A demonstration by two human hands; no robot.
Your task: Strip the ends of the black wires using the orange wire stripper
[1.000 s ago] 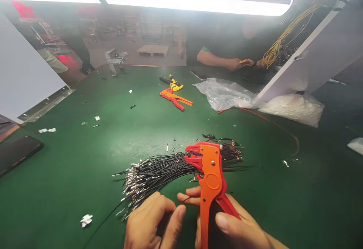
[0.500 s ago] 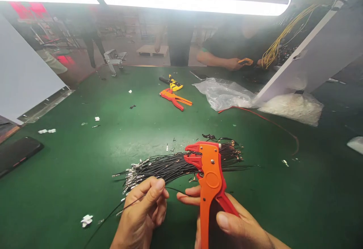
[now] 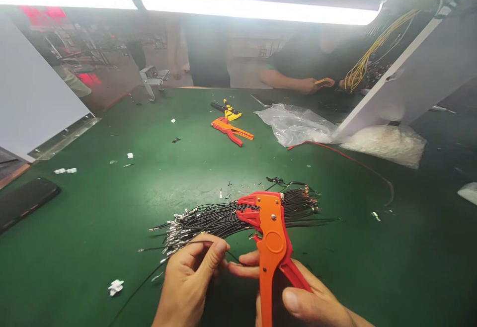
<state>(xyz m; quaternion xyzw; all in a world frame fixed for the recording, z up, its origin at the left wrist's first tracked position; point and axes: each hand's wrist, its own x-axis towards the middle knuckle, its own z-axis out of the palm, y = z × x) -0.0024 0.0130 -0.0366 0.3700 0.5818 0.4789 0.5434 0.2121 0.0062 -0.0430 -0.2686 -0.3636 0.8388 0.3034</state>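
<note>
My right hand point(image 3: 298, 297) grips an orange and red wire stripper point(image 3: 271, 237) by its handles, jaws pointing up and left. My left hand point(image 3: 190, 282) pinches a single thin black wire point(image 3: 141, 287) between thumb and fingers, close to my right index finger. The wire trails off to the lower left. Just beyond both hands lies a bundle of black wires point(image 3: 223, 217) with metal terminals at its left end, flat on the green table point(image 3: 93, 217).
A second orange stripper point(image 3: 231, 129) and a yellow-black tool point(image 3: 227, 110) lie further back. Clear plastic bags point(image 3: 298, 123), a red wire point(image 3: 350, 158) and a white board point(image 3: 402, 63) sit right. A black phone point(image 3: 26, 200) lies left. Another person's hands point(image 3: 309, 84) work at the far edge.
My left hand opened from a flat pinch, picked one wire and now holds it nearer the right hand. The stripper tilted slightly left. A person at the far side walked left.
</note>
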